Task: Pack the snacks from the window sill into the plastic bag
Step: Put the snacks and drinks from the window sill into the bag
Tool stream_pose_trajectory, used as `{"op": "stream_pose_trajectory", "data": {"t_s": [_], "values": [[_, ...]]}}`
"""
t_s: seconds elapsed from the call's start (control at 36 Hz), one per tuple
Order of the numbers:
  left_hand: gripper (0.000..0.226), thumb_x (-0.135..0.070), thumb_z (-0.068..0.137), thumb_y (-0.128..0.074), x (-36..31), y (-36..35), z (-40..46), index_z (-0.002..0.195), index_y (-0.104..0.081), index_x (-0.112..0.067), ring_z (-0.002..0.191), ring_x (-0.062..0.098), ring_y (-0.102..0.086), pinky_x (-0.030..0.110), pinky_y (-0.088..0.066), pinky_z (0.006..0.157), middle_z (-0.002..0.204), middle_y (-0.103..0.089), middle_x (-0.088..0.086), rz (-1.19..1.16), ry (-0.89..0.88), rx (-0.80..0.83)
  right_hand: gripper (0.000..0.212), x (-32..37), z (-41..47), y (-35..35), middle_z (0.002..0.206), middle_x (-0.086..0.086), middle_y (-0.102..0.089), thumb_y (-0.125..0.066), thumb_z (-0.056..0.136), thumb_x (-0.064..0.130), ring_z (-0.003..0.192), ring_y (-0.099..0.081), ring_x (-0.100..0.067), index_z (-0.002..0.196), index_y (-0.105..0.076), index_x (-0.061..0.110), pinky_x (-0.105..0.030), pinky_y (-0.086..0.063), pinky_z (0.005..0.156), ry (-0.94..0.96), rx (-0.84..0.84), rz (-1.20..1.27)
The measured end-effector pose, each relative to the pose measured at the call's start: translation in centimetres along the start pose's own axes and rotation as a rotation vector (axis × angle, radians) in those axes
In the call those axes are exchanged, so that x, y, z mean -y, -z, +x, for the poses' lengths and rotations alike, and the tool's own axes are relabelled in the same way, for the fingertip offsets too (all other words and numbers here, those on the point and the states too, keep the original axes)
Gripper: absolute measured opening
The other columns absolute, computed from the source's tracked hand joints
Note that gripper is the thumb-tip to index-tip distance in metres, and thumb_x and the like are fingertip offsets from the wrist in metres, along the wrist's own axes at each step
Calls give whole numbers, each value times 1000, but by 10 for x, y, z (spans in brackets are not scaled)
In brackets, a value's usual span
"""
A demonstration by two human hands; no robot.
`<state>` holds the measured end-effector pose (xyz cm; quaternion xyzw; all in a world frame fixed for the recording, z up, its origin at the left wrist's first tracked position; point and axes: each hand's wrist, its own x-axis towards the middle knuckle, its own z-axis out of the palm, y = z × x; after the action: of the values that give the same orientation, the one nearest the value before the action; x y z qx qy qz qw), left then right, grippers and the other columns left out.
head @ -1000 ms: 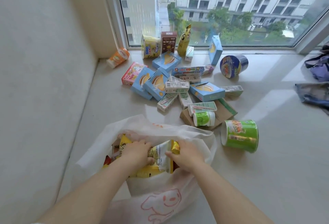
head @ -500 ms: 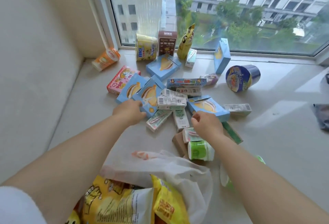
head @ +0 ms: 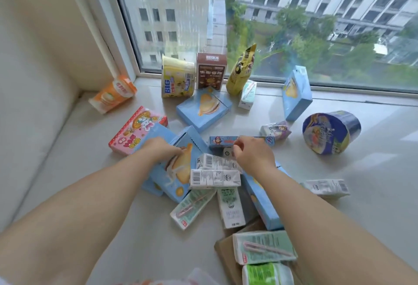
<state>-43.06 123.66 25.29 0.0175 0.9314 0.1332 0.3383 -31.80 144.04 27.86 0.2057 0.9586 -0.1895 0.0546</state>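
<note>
Mid-frame, blue pie box (head: 178,171) is gripped by left hand (head: 159,151); right hand (head: 254,155), fingers curled, prob. pinching long blue box (head: 222,141).

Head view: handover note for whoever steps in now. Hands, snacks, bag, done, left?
Left hand: fingers curled on a blue biscuit box in the pile.
Right hand: over the small cartons, fingers curled; grip unclear.
Plastic bag: only its edge shows at the bottom of the frame; contents not visible.
Done: cannot tell from this view.
Left: nearly everything on the sill, including the pink box, orange cup, blue noodle bowl and the packs by the window.
</note>
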Motion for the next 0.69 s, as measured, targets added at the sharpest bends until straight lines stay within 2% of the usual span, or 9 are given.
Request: {"op": "stream_pose_trajectory", "data": {"t_s": [0.08,0.17,0.25,0.31,0.42,0.5,0.58,0.64,0.69], "values": [[31,-50,82,-61,-7,11,4,85,-58,-19,65,14,-53,24,-35,50,76,-56,2,-11,-36,-4,24,4,16,0,101,-8,-69,-45,91,23,94,-60,-29,100,-66,18,-30,-42,71,17,-34,23],[32,-46,80,-63,-19,33,6,92,-60,-17,74,19,-56,25,-37,53,83,-58,4,-35,-81,-163,23,8,34,6,99,-7,-69,-45,91,22,91,-60,-28,100,-66,18,-29,-41,68,34,-91,26],[44,-50,82,-60,-33,56,8,94,-56,-8,71,23,-54,27,-35,51,81,-52,5,-7,-129,-418,25,10,53,17,100,-9,-68,-44,93,23,90,-59,-29,104,-65,16,-27,-37,65,27,-153,13],[49,-56,84,-57,-42,69,7,96,-50,-9,78,28,-54,31,-39,59,89,-50,6,-4,-190,-663,25,10,64,24,101,-10,-67,-44,94,22,88,-57,-28,107,-64,15,-27,-37,65,7,-187,26],[40,-31,86,-64,-52,72,21,112,-47,-5,82,36,-60,37,-41,59,106,-54,12,133,-344,-896,25,7,89,32,108,-7,-65,-45,92,21,92,-56,-27,110,-61,18,-26,-36,70,-56,-201,87],[31,-14,85,-63,-56,53,40,112,-51,-3,73,35,-61,38,-46,57,98,-61,15,252,-445,-915,28,6,108,33,114,-5,-62,-46,91,22,102,-56,-26,117,-57,17,-27,-38,74,-91,-182,130],[29,-8,90,-46,-66,29,53,118,-43,-11,100,29,-58,35,-40,76,114,-58,7,404,-417,-748,39,7,126,29,124,-7,-56,-50,91,25,112,-52,-26,129,-48,15,-31,-42,85,-135,-93,178],[38,-10,87,-49,-71,15,63,123,-37,-16,113,25,-52,39,-39,91,122,-53,3,505,-411,-641,48,6,135,23,131,-10,-51,-52,91,27,118,-50,-27,135,-40,13,-34,-42,91,-162,-39,222],[47,-18,86,-56,-76,3,75,127,-34,-17,126,27,-40,45,-38,94,134,-43,4,509,-414,-539,54,7,145,18,134,-10,-46,-53,91,29,119,-48,-28,138,-36,12,-35,-41,93,-189,-59,286]]}}
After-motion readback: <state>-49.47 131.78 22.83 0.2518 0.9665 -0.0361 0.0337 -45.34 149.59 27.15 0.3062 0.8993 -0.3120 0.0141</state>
